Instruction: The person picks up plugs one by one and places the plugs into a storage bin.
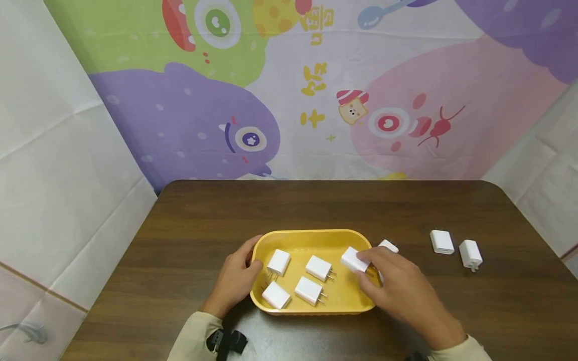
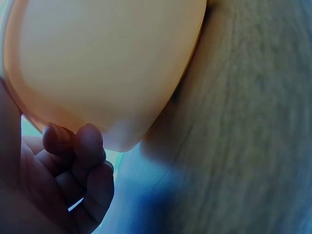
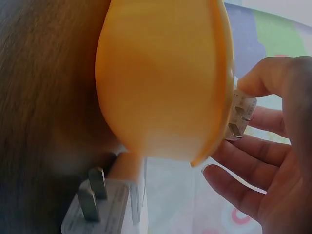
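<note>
A yellow plastic basin (image 1: 316, 235) stands on the table with several white two-pin chargers inside, among them one charger (image 1: 319, 267) near its middle. My left hand (image 1: 236, 277) grips the basin's left end, thumb over the rim and fingers outside against the wall (image 2: 112, 73). Above the right end of the basin, my right hand (image 1: 399, 286) pinches a white charger (image 1: 354, 259) between thumb and fingers. In the right wrist view, the pins of that held charger (image 3: 240, 114) show at the rim. Another charger (image 1: 388, 245) lies just outside the basin, partly hidden by my right hand.
Farther right on the brown wooden table (image 1: 280, 203) lie two more chargers, one flat (image 1: 442, 241) and one with its pins toward me (image 1: 471, 254). A cloth with cartoon figures (image 1: 316, 150) hangs behind the table's far edge.
</note>
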### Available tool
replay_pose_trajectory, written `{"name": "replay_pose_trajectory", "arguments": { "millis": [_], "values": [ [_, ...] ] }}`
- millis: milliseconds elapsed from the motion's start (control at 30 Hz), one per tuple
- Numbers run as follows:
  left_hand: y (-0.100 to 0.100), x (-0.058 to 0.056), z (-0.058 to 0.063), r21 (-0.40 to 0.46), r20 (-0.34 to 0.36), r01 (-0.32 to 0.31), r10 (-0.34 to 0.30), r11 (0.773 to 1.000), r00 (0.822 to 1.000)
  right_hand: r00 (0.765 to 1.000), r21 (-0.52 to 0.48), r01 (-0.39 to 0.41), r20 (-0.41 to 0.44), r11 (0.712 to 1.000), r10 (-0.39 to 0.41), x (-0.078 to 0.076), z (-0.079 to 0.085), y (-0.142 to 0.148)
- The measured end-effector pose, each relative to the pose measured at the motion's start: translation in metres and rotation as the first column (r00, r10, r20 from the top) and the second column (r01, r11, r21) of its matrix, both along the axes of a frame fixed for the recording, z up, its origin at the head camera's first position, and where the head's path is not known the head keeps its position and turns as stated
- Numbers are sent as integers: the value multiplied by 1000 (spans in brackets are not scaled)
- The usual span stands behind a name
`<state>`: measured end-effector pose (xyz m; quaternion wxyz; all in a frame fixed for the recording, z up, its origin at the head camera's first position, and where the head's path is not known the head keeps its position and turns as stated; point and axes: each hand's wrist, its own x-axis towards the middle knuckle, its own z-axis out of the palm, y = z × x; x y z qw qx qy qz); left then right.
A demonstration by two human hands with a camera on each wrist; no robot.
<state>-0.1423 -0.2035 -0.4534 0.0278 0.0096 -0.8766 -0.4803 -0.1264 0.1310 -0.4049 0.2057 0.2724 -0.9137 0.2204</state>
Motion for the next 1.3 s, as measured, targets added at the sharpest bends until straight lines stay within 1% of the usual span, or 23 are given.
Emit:
{"name": "replay_pose_trajectory", "arguments": {
  "millis": [100, 333, 433, 500, 667, 767, 1133, 1300],
  "values": [
    [0, 0, 0, -3, 0, 0, 0, 1000, 1000, 1000, 16, -14, 3, 1000, 14, 0, -3, -4],
    [0, 0, 0, -1, 3, -1, 1, 1000, 1000, 994, 23, -80, -66, 996, 82, -3, -10, -9],
    [0, 1, 1, 7, 0, 0, 0, 1000, 1000, 992, 28, -93, -80, 995, 95, -4, -11, -12],
    [0, 1, 1, 8, -3, -2, 2, 1000, 1000, 994, 41, -87, -64, 995, 90, -5, -11, -14],
    [-1, 1, 1, 1, 5, -3, 3, 1000, 1000, 999, 85, -47, 27, 995, 45, -6, -11, -19],
    [-1, 1, 0, 0, 6, -4, 4, 1000, 1000, 998, 97, -38, 53, 995, 33, -7, -11, -21],
    [-1, 1, 0, -4, 9, -6, 6, 1000, 1000, 998, 133, -34, 51, 991, 28, -11, -13, -28],
    [-1, 1, 0, 1, 4, -2, 2, 1000, 1000, 997, 148, -25, 80, 989, 13, -13, -12, -30]
  ]
}}
